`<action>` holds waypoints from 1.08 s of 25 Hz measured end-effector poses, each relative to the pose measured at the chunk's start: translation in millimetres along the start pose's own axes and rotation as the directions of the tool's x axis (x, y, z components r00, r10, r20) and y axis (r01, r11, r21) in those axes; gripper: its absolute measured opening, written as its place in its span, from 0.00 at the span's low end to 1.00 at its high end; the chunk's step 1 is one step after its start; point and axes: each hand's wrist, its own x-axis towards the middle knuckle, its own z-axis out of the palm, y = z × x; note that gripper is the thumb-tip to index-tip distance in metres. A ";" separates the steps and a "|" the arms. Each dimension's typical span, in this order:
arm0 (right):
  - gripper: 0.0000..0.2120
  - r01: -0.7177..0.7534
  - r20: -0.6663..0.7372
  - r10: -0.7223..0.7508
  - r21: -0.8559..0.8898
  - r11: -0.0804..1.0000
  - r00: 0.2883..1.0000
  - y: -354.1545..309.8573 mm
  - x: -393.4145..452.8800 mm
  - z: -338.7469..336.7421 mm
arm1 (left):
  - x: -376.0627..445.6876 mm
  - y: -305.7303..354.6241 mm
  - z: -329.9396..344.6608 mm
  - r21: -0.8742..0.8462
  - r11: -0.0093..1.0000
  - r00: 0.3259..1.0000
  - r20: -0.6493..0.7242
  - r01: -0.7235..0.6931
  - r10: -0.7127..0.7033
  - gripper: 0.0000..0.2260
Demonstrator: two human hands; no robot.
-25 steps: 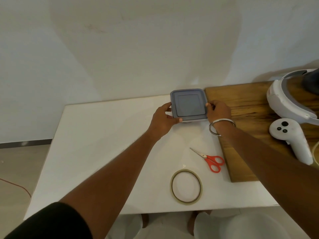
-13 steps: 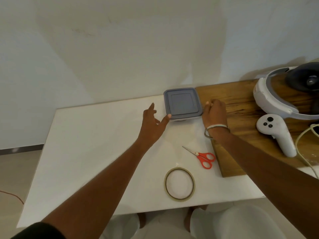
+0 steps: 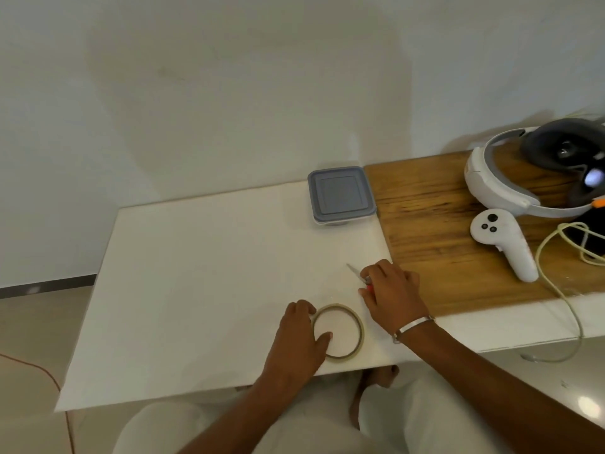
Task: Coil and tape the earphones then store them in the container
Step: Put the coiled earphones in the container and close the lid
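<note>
Hands on tape roll and scissors
Left hand [image 3: 299, 339] pinches the tape roll [image 3: 340, 332]; right hand [image 3: 391, 294] curls over the scissors [image 3: 357, 273]. Lidded container [image 3: 340, 194] beyond both; VR controller [image 3: 504, 237] rightward.

**Container shut at the back, tape ring at the front**

The container [image 3: 341, 195] is a square tub with a grey lid pressed on. It sits flat at about one o'clock, at the far edge of the white counter [image 3: 196, 290], just beside a wooden board. The tape roll [image 3: 338, 334] is a thin tan ring lying flat near the counter's front edge, at about six o'clock, well apart from the container. The earphones cannot be seen.
</note>
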 end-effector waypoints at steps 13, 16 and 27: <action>0.11 -0.152 -0.061 0.153 0.022 0.988 0.986 -2.5 29.6 0.5 | 37.3 15.6 -12.2 0.011 0.993 0.981 -0.157 -0.116 0.116 0.11; 0.14 -0.158 -0.071 0.156 -0.024 0.987 0.985 -4.0 36.8 -1.8 | 53.4 25.8 -15.8 0.023 0.991 0.975 -0.177 -0.131 0.133 0.11; 0.22 -0.098 0.031 0.104 -0.155 0.983 0.994 4.0 51.0 -18.7 | 102.4 41.1 -18.6 0.038 0.992 0.978 -0.169 -0.119 0.124 0.12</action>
